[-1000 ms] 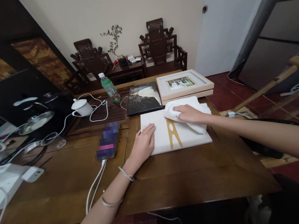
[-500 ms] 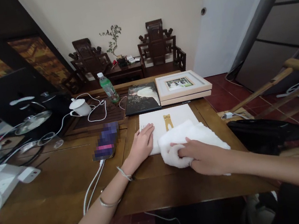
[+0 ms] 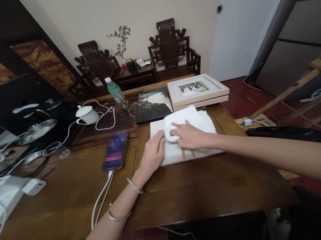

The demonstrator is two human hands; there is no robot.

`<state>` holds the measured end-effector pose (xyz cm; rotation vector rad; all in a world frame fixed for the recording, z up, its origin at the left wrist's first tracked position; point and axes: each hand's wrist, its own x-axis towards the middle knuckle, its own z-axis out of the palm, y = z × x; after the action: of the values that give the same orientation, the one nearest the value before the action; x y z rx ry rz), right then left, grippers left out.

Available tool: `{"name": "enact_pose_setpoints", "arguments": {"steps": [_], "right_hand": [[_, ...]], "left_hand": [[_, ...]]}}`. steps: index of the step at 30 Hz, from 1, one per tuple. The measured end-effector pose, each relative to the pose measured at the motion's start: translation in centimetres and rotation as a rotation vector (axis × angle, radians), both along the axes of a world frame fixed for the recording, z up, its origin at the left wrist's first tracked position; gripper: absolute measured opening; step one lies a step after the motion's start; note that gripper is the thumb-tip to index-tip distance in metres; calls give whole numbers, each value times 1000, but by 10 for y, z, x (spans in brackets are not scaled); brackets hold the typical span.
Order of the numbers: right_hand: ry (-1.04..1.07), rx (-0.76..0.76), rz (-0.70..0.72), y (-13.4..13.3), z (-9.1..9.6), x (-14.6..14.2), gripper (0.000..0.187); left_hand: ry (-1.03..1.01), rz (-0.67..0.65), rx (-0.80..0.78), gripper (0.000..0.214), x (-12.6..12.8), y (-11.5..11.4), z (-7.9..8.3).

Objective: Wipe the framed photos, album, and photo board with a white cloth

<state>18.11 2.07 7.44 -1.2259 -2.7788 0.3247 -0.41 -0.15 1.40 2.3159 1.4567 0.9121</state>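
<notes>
A flat white panel (image 3: 171, 154) lies on the wooden table, partly covered by a white towel (image 3: 194, 116). My right hand (image 3: 190, 134) presses the folded towel onto the panel's upper part, fingers closed into the cloth. Below the towel, two legs of a gold-coloured piece (image 3: 192, 152) show on the panel; the rest of it is hidden. At the panel's left side my left hand (image 3: 152, 151) rests flat with fingers stretched out, the fingertips close to the towel's left edge.
Behind the panel lie a dark photo board (image 3: 152, 105) and stacked pale frames (image 3: 220, 89). Leftward are a phone (image 3: 114, 151) with cables, a green bottle (image 3: 117, 94), a lidded white cup (image 3: 87, 115) and a power strip (image 3: 1, 202). A wooden chair (image 3: 292, 92) stands right.
My right hand has slid the towel up and left across the panel, from its lower right to its upper part. The gold piece's top is now covered. My left hand stays put.
</notes>
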Motion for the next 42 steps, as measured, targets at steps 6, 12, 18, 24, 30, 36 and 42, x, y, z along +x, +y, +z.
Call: {"name": "enact_pose_setpoints", "arguments": {"steps": [6,12,18,24,30,36,42], "right_hand": [[12,-76,229,-28,2,-11,33],[6,-307,407,-55,21,3,25],[-42,-405,237,-40,44,29,20],[1,-184,64,8,33,30,20],[25,-121,-70,45,26,-12,29],[49,-191,-38,61,32,-50,23],[81,-271,-165,63,39,-18,19]], "left_hand": [[-229,73,44,45,1,-2,7],[-249,80,33,44,2,-4,6],[-90,19,46,34,2,1,-1],[20,-3,13,36,2,1,-8],[63,-1,-12,33,2,1,-6],[89,-22,17,31,0,2,-4],[86,-25,-10,32,0,1,-4]]}}
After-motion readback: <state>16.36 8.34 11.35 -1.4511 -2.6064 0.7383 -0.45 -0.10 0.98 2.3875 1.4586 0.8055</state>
